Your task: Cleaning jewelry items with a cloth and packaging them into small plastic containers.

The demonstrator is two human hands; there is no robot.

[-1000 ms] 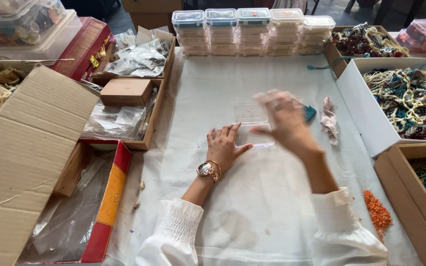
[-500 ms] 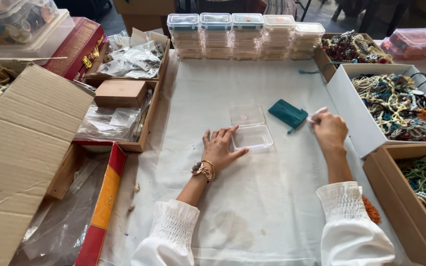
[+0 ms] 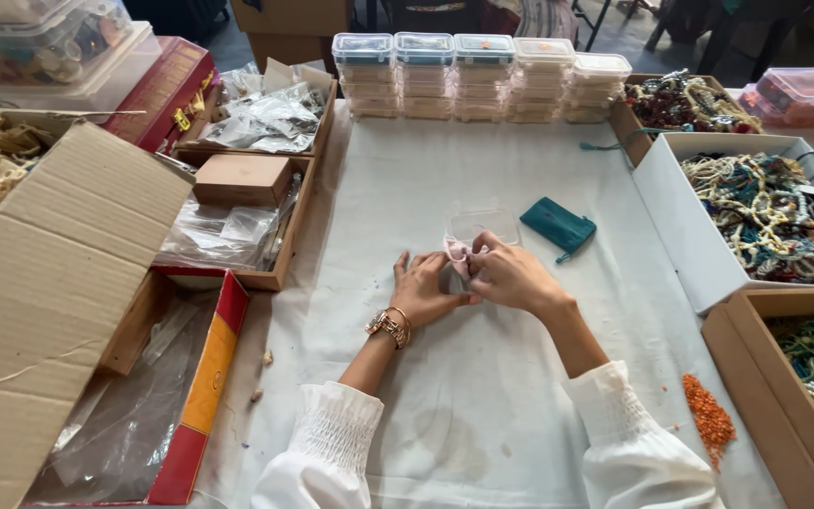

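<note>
My left hand and my right hand meet in the middle of the white cloth-covered table. Both pinch a small pale pink pouch between their fingertips. Just behind the hands lies a small clear plastic box, partly hidden by the pouch. A teal fabric pouch lies on the cloth to the right of the box. A gold watch sits on my left wrist.
Stacked small clear boxes line the far edge. Boxes of beaded necklaces stand at right, with an orange bead pile near them. At left are a cardboard flap, a tray of plastic bags and a red box.
My right hand reached right to the pink pouch, then brought it back to the middle. My left hand lifted off the clear box and now also grips the pouch.
</note>
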